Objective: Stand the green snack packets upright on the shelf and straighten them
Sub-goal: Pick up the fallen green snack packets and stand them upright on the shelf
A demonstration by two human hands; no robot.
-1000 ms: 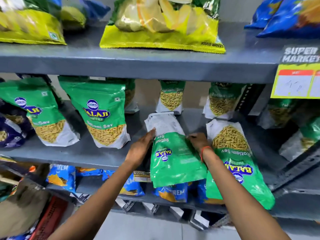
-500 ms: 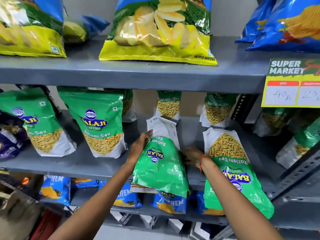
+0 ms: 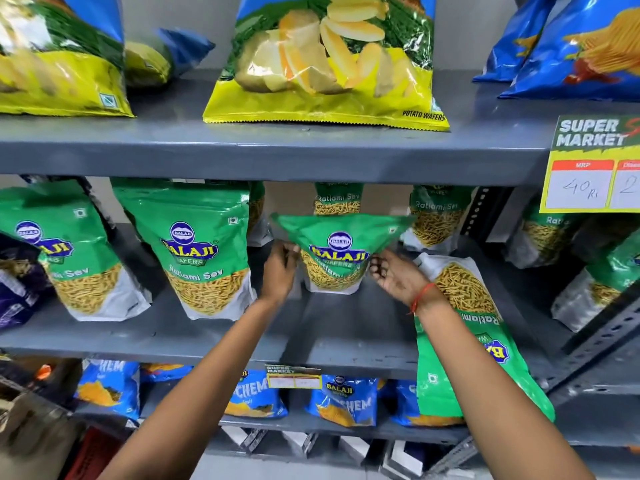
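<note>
Done: we count two Ratlami Sev packets (image 3: 197, 251) upright at centre-left.
In hand: centre packet (image 3: 337, 252), both hands' fingers (image 3: 287, 252) pinching its sides.
Left: lower-right packet (image 3: 464, 337) lies flat.

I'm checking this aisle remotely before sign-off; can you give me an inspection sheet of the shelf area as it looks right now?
Surface: grey middle shelf, bare in front of the hands.
Job's things: centre green packet upright, top drooping forward; two green packets upright at left; one green packet lying flat, overhanging the edge.
Clutter: purple packet at far left.
Grippers: left hand and right hand at the centre packet's sides.
Cables: nothing seen.
Surroundings: yellow wafer bags above, blue packets below, price tag at right.
</note>
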